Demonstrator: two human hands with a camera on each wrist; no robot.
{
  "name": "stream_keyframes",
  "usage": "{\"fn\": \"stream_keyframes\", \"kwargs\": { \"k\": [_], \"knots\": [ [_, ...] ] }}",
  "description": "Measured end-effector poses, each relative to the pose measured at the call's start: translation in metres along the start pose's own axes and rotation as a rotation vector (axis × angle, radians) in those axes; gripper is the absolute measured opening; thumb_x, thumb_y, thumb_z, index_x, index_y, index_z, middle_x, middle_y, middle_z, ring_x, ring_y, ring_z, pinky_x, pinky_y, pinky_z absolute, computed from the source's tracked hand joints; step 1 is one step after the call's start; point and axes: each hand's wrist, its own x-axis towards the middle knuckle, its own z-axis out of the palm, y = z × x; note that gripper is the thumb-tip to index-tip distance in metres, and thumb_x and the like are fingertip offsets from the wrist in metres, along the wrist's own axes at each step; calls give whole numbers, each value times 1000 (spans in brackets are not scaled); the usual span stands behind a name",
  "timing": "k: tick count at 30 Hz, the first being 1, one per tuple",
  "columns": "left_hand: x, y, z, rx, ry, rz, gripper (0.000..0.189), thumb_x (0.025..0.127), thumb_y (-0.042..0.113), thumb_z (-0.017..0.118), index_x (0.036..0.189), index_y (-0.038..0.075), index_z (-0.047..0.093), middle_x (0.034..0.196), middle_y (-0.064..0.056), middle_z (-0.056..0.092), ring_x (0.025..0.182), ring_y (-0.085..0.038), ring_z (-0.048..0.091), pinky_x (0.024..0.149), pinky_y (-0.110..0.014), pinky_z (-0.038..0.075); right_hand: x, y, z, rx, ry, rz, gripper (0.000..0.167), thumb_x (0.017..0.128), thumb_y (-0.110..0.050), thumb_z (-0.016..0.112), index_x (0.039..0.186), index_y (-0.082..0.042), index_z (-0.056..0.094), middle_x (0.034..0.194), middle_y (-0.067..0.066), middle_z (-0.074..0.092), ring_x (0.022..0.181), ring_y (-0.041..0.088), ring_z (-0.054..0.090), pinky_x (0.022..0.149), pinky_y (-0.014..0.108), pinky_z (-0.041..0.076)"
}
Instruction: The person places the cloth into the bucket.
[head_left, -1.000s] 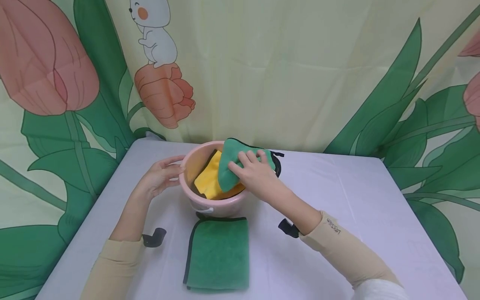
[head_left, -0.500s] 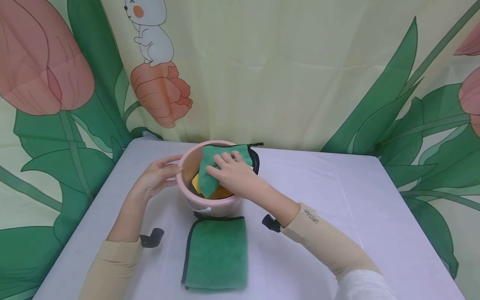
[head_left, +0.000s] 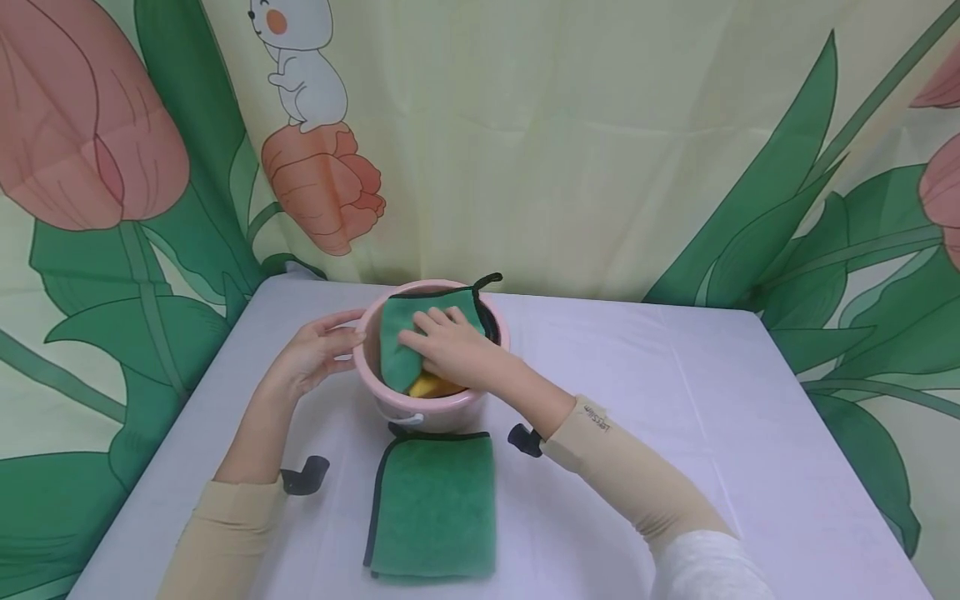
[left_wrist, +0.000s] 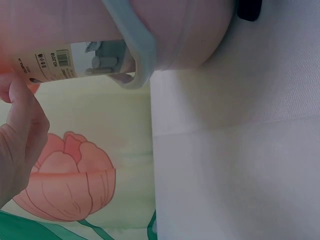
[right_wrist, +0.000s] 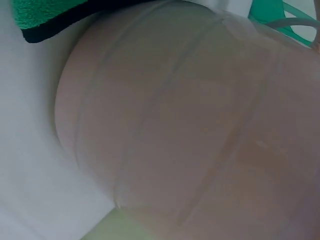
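on a pale desk, a pink bucket holds a yellow cloth; over the last second the right hand has brought a green cloth leftward, so it now sits mostly within the rim, covering much of the yellow cloth; bent fingers grip it, its black loop pointing away and to the right; bunching hides its long axis; the left hand touches the rim, fingers spread; a folded green towel lies just in front
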Motion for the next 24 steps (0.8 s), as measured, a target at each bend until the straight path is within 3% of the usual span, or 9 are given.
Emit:
{"fn": "stream_keyframes", "kwargs": {
  "k": [5,24],
  "knots": [
    [1,-1,0,2,0,7,59,88,15,60,139,3,33,100,1,58,88,-9,62,77,-29,53,5,3,11,51,-44,-3,30,93,-26,51,123,-22,48,119,4,49,110,20,42,93,38,35],
    [2,-2,0,7,4,1,60,88,16,61,139,3,34,105,-1,56,91,-10,61,78,-29,52,12,0,20,7,-322,-18,46,92,-34,51,135,-25,36,130,5,42,118,20,35,94,37,32]
  ]
}}
